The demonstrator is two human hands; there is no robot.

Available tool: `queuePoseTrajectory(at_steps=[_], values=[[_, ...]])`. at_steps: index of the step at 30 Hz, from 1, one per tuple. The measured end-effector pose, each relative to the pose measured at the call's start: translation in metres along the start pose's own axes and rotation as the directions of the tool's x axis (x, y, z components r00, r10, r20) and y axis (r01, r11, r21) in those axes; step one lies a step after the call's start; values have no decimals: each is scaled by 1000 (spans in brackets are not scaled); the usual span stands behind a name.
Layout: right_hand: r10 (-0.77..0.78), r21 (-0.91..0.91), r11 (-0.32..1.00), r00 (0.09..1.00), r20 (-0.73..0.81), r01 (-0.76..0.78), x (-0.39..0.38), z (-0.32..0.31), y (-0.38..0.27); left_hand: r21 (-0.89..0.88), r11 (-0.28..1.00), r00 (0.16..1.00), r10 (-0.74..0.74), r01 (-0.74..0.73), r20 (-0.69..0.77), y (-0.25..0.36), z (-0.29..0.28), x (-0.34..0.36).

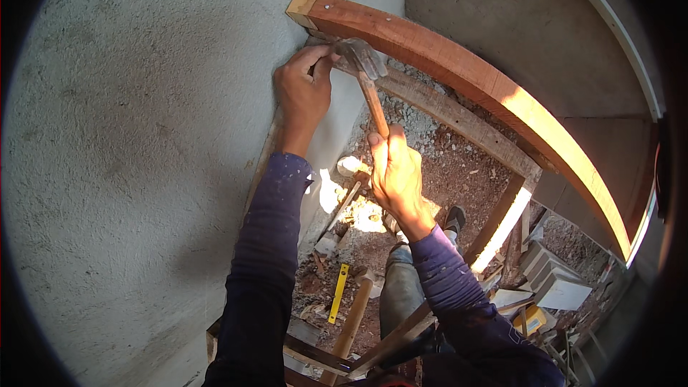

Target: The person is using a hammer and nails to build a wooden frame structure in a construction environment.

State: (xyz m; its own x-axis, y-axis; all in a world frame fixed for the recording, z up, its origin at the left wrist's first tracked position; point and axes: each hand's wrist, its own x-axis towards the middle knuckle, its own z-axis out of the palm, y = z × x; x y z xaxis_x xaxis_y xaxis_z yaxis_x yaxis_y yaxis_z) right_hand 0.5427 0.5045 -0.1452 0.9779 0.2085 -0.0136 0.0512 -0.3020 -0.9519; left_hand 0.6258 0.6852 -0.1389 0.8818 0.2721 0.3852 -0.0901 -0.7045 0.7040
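Gripping the wooden handle low, the right hand (396,172) holds a steel-headed claw hammer (364,75) running up-left to the reddish-brown timber frame (459,64) — its head just under the frame's corner, beside the nearer left hand (304,89), fingers pinched there on something too small to see.

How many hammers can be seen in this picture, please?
1. The hammer has its wooden handle in the right hand, with its metal head up by the left hand under the reddish wooden beam. The debris below could hide others.
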Motion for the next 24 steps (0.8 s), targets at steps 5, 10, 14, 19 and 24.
queuePoseTrajectory(at_steps=[5, 10, 14, 19, 24], values=[[-141, -13, 990, 985, -103, 140, -3, -2, 7, 11, 997, 997, 80, -80, 10, 4, 1, 2], [-139, -12, 990, 983, -119, 138, -6, 1, 17, 20, 990, 990, 137, -137, 23, 10, 1, 2], [-12, -146, 989, 999, -30, 7, -1, 7, 25, 80, 977, 980, 194, -197, 42, 9, 3, 1], [6, 56, 998, 994, -105, 0, -11, -2, 17, 31, 982, 982, 187, -188, 33, 8, 6, 1], [-31, 101, 994, 989, -145, 46, -19, 5, 13, -49, 999, 998, -13, 10, -54, 18, 6, -29]])
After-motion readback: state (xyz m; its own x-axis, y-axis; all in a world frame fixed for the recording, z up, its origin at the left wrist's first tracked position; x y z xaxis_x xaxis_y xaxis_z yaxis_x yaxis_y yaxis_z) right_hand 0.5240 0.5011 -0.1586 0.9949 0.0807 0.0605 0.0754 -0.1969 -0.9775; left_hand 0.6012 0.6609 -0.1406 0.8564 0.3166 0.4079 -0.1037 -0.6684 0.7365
